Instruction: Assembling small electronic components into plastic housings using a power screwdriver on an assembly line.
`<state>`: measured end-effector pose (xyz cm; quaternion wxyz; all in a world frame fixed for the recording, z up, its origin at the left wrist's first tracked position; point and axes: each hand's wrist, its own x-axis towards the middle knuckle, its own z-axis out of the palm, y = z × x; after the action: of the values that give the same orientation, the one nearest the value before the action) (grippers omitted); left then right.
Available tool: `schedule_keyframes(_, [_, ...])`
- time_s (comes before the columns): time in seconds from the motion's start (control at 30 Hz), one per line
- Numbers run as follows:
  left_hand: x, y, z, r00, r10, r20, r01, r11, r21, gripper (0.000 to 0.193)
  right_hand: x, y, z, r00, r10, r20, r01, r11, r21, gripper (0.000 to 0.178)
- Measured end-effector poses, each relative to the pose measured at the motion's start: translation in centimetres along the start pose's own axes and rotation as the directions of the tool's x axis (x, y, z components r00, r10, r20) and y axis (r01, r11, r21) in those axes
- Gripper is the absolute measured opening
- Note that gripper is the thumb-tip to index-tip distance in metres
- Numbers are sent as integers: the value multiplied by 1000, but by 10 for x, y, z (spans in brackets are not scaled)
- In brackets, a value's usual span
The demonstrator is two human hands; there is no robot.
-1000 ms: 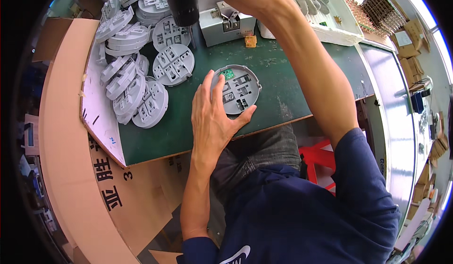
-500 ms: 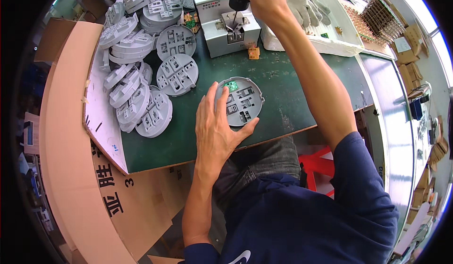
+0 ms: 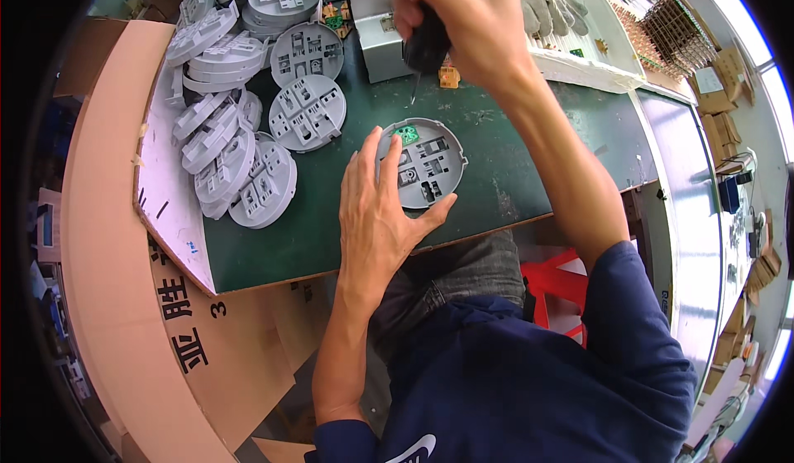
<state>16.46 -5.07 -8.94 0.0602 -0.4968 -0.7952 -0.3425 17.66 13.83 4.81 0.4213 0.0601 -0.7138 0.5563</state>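
A round grey plastic base (image 3: pixel 451 161) with slotted compartments lies on the green bench near its front edge. A small green circuit board (image 3: pixel 407 135) sits inside it at the upper left. My left hand (image 3: pixel 376 207) braces the base against the bench, fingers along its left side and thumb by its lower rim. The index fingertip reaches beside the green board. Above and beyond the base, my right hand (image 3: pixel 475 29) grips a black power screwdriver (image 3: pixel 428 43), its thin bit pointing down, apart from the base. Whether a screw is on the bit is too small to tell.
Stacked grey round bases (image 3: pixel 223 145) fill the bench's left side beside a cardboard sheet (image 3: pixel 103 215). A grey screw-feeding machine (image 3: pixel 376 54) stands behind, partly hidden by my right hand. An orange part (image 3: pixel 449 77) lies by it. A white tray (image 3: pixel 595 74) holds gloves (image 3: pixel 550 8).
My right hand has brought the screwdriver away from the screw-feeding machine, toward me and the base. My left hand keeps its place at the base. The view has shifted slightly.
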Motion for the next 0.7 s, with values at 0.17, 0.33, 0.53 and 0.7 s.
schedule_keyframes(0.17, [1, 0, 1, 1000, 7, -2, -7, 1000, 5, 86, -20, -9, 13, 970, 239, 35, -242, 960, 144, 46])
schedule_keyframes(0.33, [1, -1, 2, 1000, 4, -3, -4, 1000, 3, 85, -27, 1, 16, 973, 220, 66, -229, 947, 225, 45])
schedule_keyframes(0.53, [0, -1, 3, 1000, 19, -8, -19, 1000, 13, 86, -26, 1, 16, 961, 266, 80, -276, 946, 171, 45])
schedule_keyframes(0.7, [1, -1, 2, 1000, 18, -3, -17, 1000, 4, 87, -28, 1, 18, 965, 250, 77, -261, 946, 191, 43])
